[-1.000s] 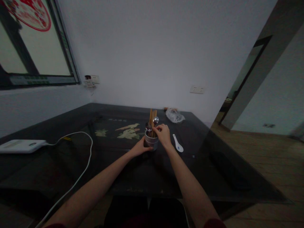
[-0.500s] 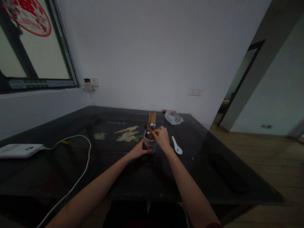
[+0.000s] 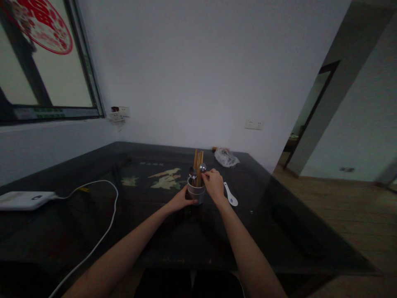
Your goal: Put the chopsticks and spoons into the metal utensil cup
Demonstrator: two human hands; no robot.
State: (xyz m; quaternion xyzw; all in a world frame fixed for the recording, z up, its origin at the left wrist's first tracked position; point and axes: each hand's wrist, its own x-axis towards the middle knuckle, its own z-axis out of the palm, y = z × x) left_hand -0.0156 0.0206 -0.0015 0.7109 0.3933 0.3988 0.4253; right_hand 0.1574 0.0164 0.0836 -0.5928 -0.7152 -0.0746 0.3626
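Note:
A grey cup [image 3: 196, 193] stands on the dark table, with my left hand [image 3: 181, 199] closed round its left side. Several wooden chopsticks [image 3: 199, 159] rise from the cup. At the cup's front left a metal spoon [image 3: 192, 171] leans bowl up. Another metal spoon [image 3: 202, 167], its shiny bowl on top, is pinched by the fingers of my right hand [image 3: 214, 184] just above the rim; its lower end is hidden. To the right of that hand lies a white ceramic spoon [image 3: 230, 195], flat on the table.
A crumpled clear plastic bag [image 3: 226, 157] lies at the table's back edge by the wall. On the left are a white box-shaped device [image 3: 26, 200] and its white cable [image 3: 115, 207]. A dark flat object [image 3: 297, 227] rests at the right.
My right hand and the metal spoon in it have shifted slightly right, away from the other spoon. My left hand stays on the cup. The view has tilted a little.

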